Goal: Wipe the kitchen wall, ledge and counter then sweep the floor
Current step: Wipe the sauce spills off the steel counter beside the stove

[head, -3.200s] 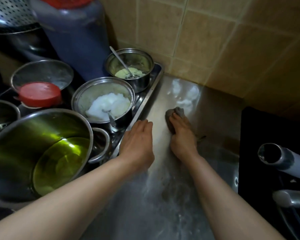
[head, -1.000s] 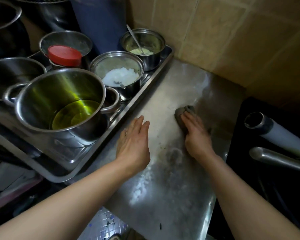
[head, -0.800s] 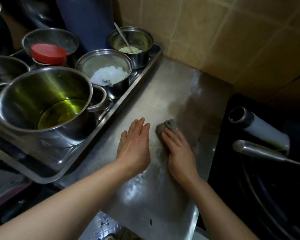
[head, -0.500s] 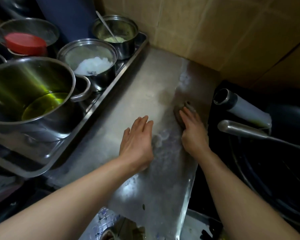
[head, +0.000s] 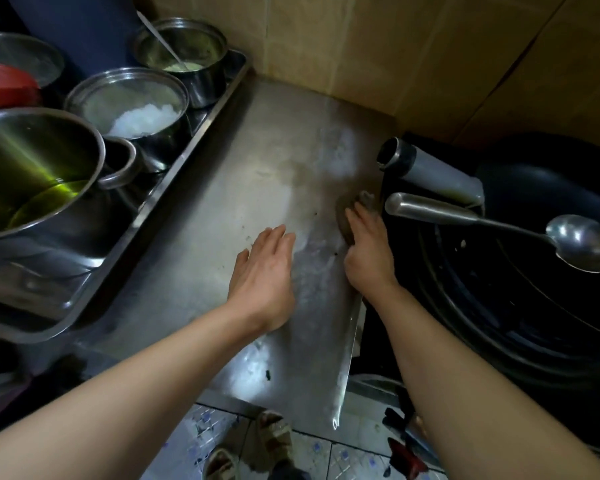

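My right hand (head: 368, 252) presses a small grey cloth (head: 352, 211) flat onto the steel counter (head: 264, 161), at the counter's right edge beside the wok. My left hand (head: 265, 275) lies palm down on the counter's middle, fingers spread, holding nothing. Wet smears and a few dark specks mark the steel around both hands. The tan tiled wall (head: 361, 46) rises behind the counter.
Left of the counter a steel tray (head: 125, 237) holds a big pot of oil (head: 32, 171), a pot with white contents (head: 132, 105) and a small pot with a spoon (head: 184, 51). A black wok (head: 534, 271) with a ladle (head: 568, 237) sits at right. Tiled floor (head: 343, 455) below.
My right hand has dragged the cloth from the counter's back corner across the middle to its right edge near the wok. The left hand stayed flat on the steel.
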### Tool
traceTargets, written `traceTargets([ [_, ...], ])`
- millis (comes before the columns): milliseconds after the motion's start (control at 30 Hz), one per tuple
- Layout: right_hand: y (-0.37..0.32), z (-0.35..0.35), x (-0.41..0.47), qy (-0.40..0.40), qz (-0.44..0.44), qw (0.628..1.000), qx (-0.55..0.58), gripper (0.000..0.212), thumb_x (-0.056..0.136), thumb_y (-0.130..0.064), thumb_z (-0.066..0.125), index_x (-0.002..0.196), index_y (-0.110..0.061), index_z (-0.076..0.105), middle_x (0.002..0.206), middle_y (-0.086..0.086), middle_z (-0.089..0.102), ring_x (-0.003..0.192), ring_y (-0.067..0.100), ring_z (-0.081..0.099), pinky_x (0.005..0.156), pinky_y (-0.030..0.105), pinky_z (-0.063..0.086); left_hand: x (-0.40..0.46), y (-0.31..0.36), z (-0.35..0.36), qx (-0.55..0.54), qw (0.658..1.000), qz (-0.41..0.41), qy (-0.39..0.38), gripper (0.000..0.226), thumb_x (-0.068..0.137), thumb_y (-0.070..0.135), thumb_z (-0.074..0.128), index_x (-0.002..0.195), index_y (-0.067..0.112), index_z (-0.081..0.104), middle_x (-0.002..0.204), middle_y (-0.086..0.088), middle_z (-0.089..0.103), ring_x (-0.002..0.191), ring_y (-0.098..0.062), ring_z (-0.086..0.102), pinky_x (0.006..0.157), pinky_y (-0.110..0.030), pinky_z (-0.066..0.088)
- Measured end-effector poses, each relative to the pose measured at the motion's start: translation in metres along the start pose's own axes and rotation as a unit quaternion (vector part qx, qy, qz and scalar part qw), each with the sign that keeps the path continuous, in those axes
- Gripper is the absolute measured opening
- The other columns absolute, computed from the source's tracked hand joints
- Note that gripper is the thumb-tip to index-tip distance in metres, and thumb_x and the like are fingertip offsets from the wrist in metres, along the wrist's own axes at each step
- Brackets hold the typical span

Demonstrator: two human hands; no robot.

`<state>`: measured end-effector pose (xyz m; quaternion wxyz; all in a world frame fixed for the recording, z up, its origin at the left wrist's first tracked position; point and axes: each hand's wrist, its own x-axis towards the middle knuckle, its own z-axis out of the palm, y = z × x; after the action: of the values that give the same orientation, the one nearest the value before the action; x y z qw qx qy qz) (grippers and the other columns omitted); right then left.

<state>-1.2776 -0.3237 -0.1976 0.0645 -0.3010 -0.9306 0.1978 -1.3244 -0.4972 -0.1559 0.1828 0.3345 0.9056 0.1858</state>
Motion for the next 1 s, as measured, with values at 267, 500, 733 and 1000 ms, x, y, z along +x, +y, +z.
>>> traceTargets([
  [267, -0.032, 0.017, -0.107, -0.036, -0.098, 0.993, 0.047, 0.058, 0.092, -0.009, 0.047, 0.146, -0.021, 0.031, 0.156, -0.01, 0.02, 0.146, 0.013, 0.001, 0.106, 0.01, -0.012, -0.019, -0.005, -0.004, 0.004, 1.0, -0.005, -0.014, 0.071, 0.09, 0.015, 0.049, 0.149, 0.017, 0.01, 0.158, -0.001, 0.002, 0.146, -0.017, -0.001, 0.118, -0.04, 0.013],
  [500, -0.035, 0.015, -0.049, -0.062, -0.067, 0.996, 0.019, 0.069, 0.084, 0.004, 0.043, 0.147, -0.021, 0.03, 0.157, -0.005, 0.016, 0.146, 0.02, 0.007, 0.119, 0.031, 0.007, -0.03, -0.023, -0.022, 0.019, 1.0, -0.019, -0.012, 0.072, 0.09, 0.013, 0.049, 0.149, 0.018, 0.009, 0.158, 0.0, 0.001, 0.146, -0.017, -0.001, 0.118, -0.039, 0.011],
  [733, -0.072, 0.032, -0.061, -0.069, -0.148, 0.986, 0.046, 0.059, 0.087, -0.01, 0.031, 0.145, -0.019, 0.034, 0.156, -0.003, 0.022, 0.146, 0.02, 0.009, 0.119, 0.035, 0.009, -0.036, -0.041, -0.027, 0.017, 0.997, -0.071, 0.018, 0.072, 0.089, 0.014, 0.047, 0.15, 0.018, 0.009, 0.158, 0.002, 0.002, 0.146, -0.016, 0.0, 0.118, -0.038, 0.012],
  [1000, -0.082, 0.034, 0.002, -0.095, -0.197, 0.976, 0.017, 0.067, 0.084, 0.004, 0.041, 0.146, -0.02, 0.033, 0.157, -0.002, 0.018, 0.146, 0.023, 0.01, 0.117, 0.029, 0.007, -0.045, -0.058, -0.027, -0.006, 0.987, -0.156, 0.048, 0.075, 0.087, 0.009, 0.051, 0.15, 0.018, 0.009, 0.158, 0.0, 0.001, 0.146, -0.017, -0.001, 0.118, -0.04, 0.011],
])
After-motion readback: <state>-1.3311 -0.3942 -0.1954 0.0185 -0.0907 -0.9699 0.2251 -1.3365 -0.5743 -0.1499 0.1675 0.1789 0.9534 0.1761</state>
